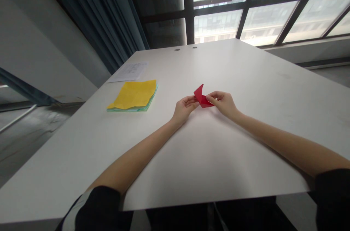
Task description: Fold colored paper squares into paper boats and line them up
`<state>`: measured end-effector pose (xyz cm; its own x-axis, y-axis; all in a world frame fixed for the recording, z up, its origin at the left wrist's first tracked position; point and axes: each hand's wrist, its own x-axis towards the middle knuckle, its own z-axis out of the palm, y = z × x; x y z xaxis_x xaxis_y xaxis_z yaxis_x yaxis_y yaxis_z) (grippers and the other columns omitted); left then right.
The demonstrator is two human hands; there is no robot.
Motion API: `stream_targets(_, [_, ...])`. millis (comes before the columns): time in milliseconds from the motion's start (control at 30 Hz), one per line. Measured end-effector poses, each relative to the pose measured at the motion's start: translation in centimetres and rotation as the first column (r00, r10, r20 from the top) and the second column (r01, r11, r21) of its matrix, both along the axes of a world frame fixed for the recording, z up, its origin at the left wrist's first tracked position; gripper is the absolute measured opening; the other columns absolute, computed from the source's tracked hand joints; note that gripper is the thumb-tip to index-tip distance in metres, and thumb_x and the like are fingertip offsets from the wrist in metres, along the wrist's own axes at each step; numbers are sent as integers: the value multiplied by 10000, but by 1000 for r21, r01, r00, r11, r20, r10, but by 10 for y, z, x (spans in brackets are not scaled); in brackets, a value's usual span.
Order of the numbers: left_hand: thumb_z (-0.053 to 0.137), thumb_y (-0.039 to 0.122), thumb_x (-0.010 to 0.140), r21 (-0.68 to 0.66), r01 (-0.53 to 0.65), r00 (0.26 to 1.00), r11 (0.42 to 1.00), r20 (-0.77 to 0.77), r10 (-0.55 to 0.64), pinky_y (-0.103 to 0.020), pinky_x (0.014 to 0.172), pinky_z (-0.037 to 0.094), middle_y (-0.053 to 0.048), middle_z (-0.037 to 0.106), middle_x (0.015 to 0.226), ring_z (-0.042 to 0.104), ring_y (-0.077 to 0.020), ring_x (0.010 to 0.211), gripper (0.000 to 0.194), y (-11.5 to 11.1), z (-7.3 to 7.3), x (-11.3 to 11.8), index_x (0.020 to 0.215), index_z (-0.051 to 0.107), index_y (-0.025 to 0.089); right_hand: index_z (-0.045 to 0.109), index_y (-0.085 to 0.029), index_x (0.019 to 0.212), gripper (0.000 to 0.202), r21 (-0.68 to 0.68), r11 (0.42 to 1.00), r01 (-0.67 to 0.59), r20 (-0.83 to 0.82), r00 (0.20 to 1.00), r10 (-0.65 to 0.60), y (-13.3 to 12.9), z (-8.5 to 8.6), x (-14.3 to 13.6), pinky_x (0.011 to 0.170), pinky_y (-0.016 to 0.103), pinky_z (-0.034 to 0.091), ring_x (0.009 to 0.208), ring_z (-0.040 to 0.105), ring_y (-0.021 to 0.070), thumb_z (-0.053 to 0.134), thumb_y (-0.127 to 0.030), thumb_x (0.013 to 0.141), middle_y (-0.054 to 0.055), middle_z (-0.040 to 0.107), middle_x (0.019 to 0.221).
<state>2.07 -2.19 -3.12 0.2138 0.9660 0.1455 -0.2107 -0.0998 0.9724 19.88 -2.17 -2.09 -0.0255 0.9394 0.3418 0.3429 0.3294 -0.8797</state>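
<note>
A small folded piece of red paper (203,101) is held between my two hands, just above the middle of the white table (202,143). One pointed flap of it stands up at the upper left. My left hand (186,108) pinches its left end between thumb and fingers. On the other side, my right hand (222,102) grips the right part, with the thumb lying on top of the paper. Parts of the paper are hidden behind the fingers.
A stack of yellow and light green paper (133,95) lies on the left of the table. Behind it is a white printed sheet (129,71). Two round holes (177,50) show near the far edge. A blue curtain (109,12) and windows stand beyond.
</note>
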Motion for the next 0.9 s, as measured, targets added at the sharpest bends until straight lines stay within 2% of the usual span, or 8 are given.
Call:
stream_targets(167, [768,278,580,-2,-21,999,1000,34,21,-316,808,475,-52,698,823,644,-159,786,352,-2,2,2,867,620,138,680,-170,734,275,-5,998,-56,34,998,56,-4,1,-4,548,275,393,626,584,151,608,-436,732,45,700,721])
stream_targets(400, [754,312,585,-19,-54,998,998,30,55,-280,693,485,-26,691,744,633,-142,696,330,4,-5,2,837,618,149,675,-187,737,275,2,994,-107,89,990,107,-5,0,-5,565,280,403,640,580,149,595,-450,744,35,695,738])
stream_targets(533, [753,262,572,-70,-46,999,996,20,48,-235,597,451,-16,682,693,614,-122,623,325,4,-4,1,849,630,143,645,-175,795,305,-19,996,-91,-34,995,91,-2,-4,-4,605,284,441,689,598,157,619,-470,722,46,681,768])
stream_targets(667, [726,227,585,-136,59,998,989,-11,-61,-249,612,463,-30,686,697,622,-133,628,298,0,1,2,855,644,132,624,-169,847,337,-63,986,-152,-177,974,139,-2,-3,-4,680,309,474,727,616,166,646,-473,702,55,681,796])
stream_targets(767, [715,235,598,-163,84,994,983,-59,-95,-274,655,477,-44,697,748,630,-146,663,281,-4,3,4,849,647,128,627,-169,795,307,-90,979,-183,-218,963,160,-3,-1,-5,691,320,482,712,618,170,653,-458,694,47,682,762])
stream_targets(900, [713,311,627,-149,41,989,988,-136,-61,-270,641,470,-49,694,731,618,-144,655,237,-4,3,3,767,657,127,609,-172,712,231,-122,984,-130,-265,960,95,-2,-1,-6,634,304,476,632,596,150,658,-395,679,14,658,656])
